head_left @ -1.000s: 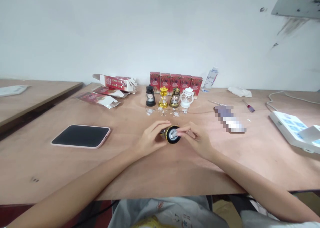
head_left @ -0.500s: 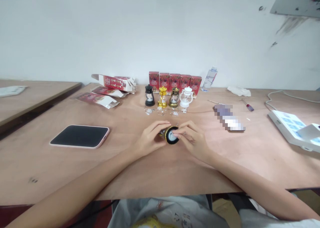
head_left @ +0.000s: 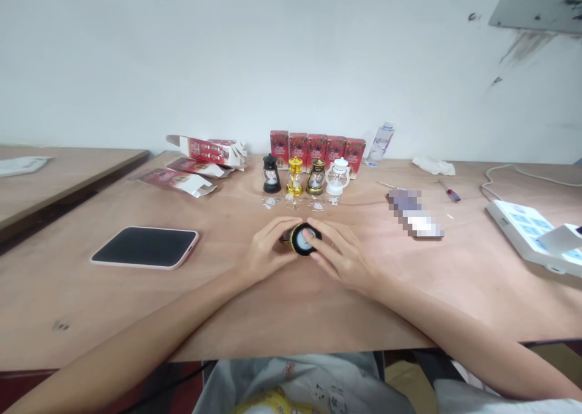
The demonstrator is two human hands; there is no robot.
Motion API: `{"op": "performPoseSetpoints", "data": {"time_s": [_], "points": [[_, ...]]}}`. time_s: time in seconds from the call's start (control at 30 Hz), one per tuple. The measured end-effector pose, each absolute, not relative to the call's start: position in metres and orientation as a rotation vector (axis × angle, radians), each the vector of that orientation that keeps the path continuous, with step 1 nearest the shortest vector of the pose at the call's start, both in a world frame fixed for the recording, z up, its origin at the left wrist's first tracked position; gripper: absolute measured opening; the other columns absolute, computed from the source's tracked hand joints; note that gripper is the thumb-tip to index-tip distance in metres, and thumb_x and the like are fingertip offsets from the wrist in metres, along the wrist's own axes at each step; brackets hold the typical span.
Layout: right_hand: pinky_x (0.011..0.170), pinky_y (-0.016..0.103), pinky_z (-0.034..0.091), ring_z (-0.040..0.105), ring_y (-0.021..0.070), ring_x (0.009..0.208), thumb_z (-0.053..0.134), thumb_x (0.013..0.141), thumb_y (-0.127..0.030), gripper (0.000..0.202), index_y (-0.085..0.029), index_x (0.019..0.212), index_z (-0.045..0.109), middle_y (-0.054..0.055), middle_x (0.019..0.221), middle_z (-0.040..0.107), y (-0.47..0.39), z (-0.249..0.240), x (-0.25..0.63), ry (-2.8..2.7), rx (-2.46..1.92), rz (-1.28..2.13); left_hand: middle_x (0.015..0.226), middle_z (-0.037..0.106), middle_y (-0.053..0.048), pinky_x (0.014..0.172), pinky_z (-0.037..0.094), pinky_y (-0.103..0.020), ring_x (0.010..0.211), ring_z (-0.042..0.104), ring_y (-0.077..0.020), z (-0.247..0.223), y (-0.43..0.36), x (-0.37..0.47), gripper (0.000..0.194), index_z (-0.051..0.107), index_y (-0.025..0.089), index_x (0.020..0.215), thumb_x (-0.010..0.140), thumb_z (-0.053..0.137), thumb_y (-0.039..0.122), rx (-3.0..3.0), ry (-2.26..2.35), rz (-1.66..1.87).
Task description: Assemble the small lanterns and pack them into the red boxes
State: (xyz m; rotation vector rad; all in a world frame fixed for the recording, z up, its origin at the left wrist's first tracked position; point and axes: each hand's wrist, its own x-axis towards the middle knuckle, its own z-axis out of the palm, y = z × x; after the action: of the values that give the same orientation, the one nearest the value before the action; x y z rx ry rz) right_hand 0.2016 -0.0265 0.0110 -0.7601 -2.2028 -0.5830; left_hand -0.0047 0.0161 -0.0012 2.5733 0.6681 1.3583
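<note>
A small black-and-gold lantern (head_left: 299, 248) lies on its side between my hands, its round base with a pale disc turned toward me. My left hand (head_left: 268, 248) is wrapped round the lantern's body, which it mostly hides. Against the base rests my right hand (head_left: 346, 253), its fingers on the rim and one finger on the pale disc. Farther back stand a black lantern (head_left: 271, 176), a gold lantern (head_left: 295, 179), a bronze lantern (head_left: 315, 179) and a white lantern (head_left: 337, 177). Small clear packets (head_left: 317, 204) lie in front of them.
Red boxes (head_left: 317, 146) stand in a row by the wall, with a bottle (head_left: 381, 144) beside them. Opened cartons (head_left: 200, 153) lie at back left. A phone (head_left: 145, 247) is at left. At right are a blurred phone (head_left: 413, 211), a screwdriver (head_left: 451, 193) and a power strip (head_left: 522, 226).
The lantern and both hands have shifted slightly left and away from me. My right hand has gone from pinching at the base's middle to spreading its fingers over the rim and disc.
</note>
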Motion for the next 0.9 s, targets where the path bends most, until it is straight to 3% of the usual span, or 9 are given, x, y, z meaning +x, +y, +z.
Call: {"op": "performPoseSetpoints", "data": {"time_s": [0.27,0.4,0.53,0.9], "points": [[0.096,0.037,0.052,0.056,0.0214,0.12,0.046,0.093,-0.014,0.03,-0.013,0.121,0.056,0.017,0.127,0.059,-0.026,0.012,0.201,-2.205,-0.753,-0.313,0.114,0.063,-0.012,0.092,0.053,-0.032,0.107,0.061,-0.0184,0.0,0.016,-0.005,0.04,0.054,0.016,0.119,0.082,0.067,0.021,2.614,0.702,1.363],[0.091,0.03,0.055,0.064,0.0163,0.107,0.05,0.091,-0.012,0.02,-0.017,0.105,0.064,0.014,0.116,0.066,-0.021,0.01,0.206,-2.093,-0.69,-0.066,0.113,0.063,-0.012,0.09,0.054,-0.032,0.105,0.062,-0.0185,-0.001,0.016,-0.005,0.04,0.053,0.017,0.12,0.082,0.066,0.021,2.65,0.665,1.337],[0.086,0.029,0.057,0.068,0.0158,0.098,0.056,0.088,-0.011,0.014,-0.017,0.092,0.067,0.013,0.105,0.07,-0.019,0.007,0.21,-2.017,-0.615,-0.074,0.114,0.063,-0.012,0.09,0.055,-0.033,0.104,0.064,-0.0193,0.0,0.013,-0.003,0.039,0.054,0.018,0.12,0.083,0.065,0.023,2.681,0.647,1.312],[0.083,0.029,0.057,0.068,0.0163,0.095,0.054,0.087,-0.007,0.016,-0.015,0.091,0.067,0.014,0.104,0.071,-0.02,0.007,0.209,-2.016,-0.555,-0.145,0.113,0.064,-0.013,0.09,0.055,-0.032,0.104,0.064,-0.0193,0.001,0.011,-0.003,0.038,0.054,0.017,0.12,0.084,0.064,0.023,2.693,0.62,1.328]]}}
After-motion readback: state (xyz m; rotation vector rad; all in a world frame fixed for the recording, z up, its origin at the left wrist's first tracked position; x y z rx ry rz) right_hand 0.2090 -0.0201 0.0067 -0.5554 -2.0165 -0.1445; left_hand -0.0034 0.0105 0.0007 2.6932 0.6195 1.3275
